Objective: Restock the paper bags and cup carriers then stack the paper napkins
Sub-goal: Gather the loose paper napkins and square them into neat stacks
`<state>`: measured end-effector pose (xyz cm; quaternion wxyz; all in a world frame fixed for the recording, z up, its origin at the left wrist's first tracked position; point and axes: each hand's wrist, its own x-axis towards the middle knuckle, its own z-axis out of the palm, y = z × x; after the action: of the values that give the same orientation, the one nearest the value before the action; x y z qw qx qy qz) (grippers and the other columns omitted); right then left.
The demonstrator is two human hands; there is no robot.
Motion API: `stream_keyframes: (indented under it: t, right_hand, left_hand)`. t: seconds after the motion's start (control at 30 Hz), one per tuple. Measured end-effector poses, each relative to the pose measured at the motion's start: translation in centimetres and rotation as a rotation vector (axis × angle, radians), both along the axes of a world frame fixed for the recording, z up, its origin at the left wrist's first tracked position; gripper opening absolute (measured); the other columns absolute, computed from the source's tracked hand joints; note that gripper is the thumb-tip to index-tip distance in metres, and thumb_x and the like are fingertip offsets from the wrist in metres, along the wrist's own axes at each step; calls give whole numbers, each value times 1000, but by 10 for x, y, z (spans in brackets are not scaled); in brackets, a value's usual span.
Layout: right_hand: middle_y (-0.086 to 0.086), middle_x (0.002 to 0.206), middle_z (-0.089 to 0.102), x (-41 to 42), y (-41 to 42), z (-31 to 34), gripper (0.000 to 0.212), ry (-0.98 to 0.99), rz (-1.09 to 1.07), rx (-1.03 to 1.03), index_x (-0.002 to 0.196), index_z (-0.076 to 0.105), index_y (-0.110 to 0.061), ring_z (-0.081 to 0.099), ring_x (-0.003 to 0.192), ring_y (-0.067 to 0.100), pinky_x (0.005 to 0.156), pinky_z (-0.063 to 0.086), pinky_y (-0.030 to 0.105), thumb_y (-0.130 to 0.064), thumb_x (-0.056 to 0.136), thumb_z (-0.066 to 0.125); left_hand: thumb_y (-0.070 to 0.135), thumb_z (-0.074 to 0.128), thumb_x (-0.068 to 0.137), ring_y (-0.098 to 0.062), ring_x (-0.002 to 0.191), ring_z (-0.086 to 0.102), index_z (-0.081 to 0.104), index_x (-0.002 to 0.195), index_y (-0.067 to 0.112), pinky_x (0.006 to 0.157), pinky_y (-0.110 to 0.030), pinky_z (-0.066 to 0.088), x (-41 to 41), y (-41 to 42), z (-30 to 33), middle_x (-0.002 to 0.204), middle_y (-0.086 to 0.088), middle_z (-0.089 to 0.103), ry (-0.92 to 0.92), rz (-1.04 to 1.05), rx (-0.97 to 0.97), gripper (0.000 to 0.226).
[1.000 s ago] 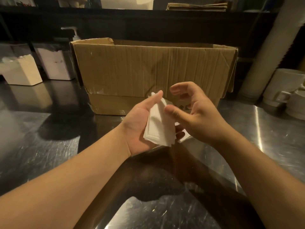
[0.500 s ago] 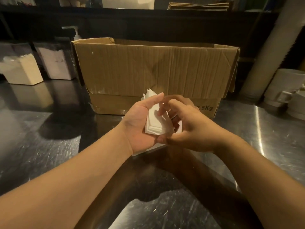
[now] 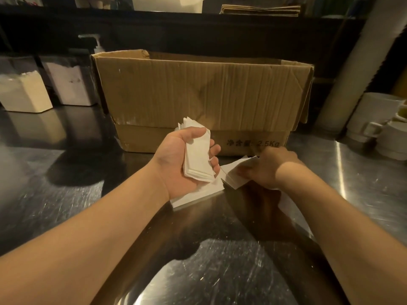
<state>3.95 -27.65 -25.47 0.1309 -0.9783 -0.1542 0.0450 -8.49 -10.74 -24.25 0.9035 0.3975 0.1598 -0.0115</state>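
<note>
My left hand point(image 3: 176, 159) grips a small stack of white paper napkins point(image 3: 197, 158), held upright just above the steel counter. To its right, my right hand point(image 3: 267, 167) is blurred and lies low on the counter, its fingers around another pile of napkins point(image 3: 233, 175). More white napkins point(image 3: 198, 194) lie flat on the counter under my left hand. An open brown cardboard box point(image 3: 198, 95) stands right behind both hands.
The steel counter point(image 3: 66, 194) stretches left and toward me. White napkin holders point(image 3: 24, 93) stand at the far left, with a pump bottle point(image 3: 97, 45) behind the box. White mugs point(image 3: 378, 124) sit at the right, and folded paper bags point(image 3: 259, 9) lie on the back shelf.
My right hand has left the stack in my left hand and dropped to the right onto the pile on the counter. My left hand keeps its napkins and has turned slightly.
</note>
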Motion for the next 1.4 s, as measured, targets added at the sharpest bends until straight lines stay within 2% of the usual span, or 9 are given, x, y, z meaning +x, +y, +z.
stream_keyframes:
  t: [0.2,0.37,0.47,0.63,0.73,0.87,1.03,1.3,1.4]
  right_hand:
    - [3,109,64,-1,-3,8,58,204,40,221,128,63,-14,57,90,19,72,43,31,-42,82,82]
    - [-1,92,56,-6,-2,11,46,157,44,340,132,60,-11,51,75,13,58,40,27,-28,92,73]
    - [1,102,60,-9,-1,15,40,144,51,473,133,59,-15,57,87,19,61,44,28,-25,96,68]
    - [9,125,66,-21,-7,33,36,336,107,778,131,62,-18,65,110,32,95,57,45,-20,96,69]
    - [5,110,74,-26,-22,43,33,599,393,1016,114,69,-17,72,102,27,81,62,38,-24,82,74]
    - [5,103,73,-31,-21,43,25,724,620,1160,107,69,-15,73,96,23,77,61,33,-25,84,71]
    - [-1,99,73,-46,-6,34,33,506,577,1195,106,66,-17,73,93,18,76,60,34,-33,77,72]
    - [-7,103,70,-50,4,24,8,106,415,1192,103,65,-25,69,95,14,66,59,23,-21,96,67]
    - [-5,100,72,-44,-3,32,7,164,432,1244,102,67,-23,70,98,19,73,62,30,-24,95,66]
  left_hand:
    - [32,62,90,-24,83,61,66,117,14,82,-36,49,1,0,-1,98,-12,70,28,15,29,33]
    - [34,63,89,-23,83,62,66,120,13,78,-35,52,2,1,-2,101,-12,70,42,15,44,38]
    - [34,63,89,-23,83,62,66,119,13,77,-35,52,2,0,-1,101,-13,70,41,26,48,36]
    - [31,61,92,-23,80,59,65,121,12,75,-32,50,0,1,4,103,-14,68,27,67,70,35]
    - [33,61,92,-23,88,63,63,129,15,86,-36,50,1,3,4,103,-12,68,12,54,111,41]
    - [42,59,94,-34,119,66,63,133,21,99,-47,51,-1,0,4,126,-11,72,27,-33,239,44]
    - [53,48,100,-30,92,69,68,125,23,87,-45,56,-7,-7,4,107,-12,73,-36,-185,269,44]
    - [66,47,97,-27,89,67,74,125,19,83,-38,56,-7,-10,0,109,-15,74,-95,-288,139,60]
    - [59,45,102,-29,89,65,68,129,21,83,-41,53,-6,-9,0,113,-14,70,-72,-219,109,53]
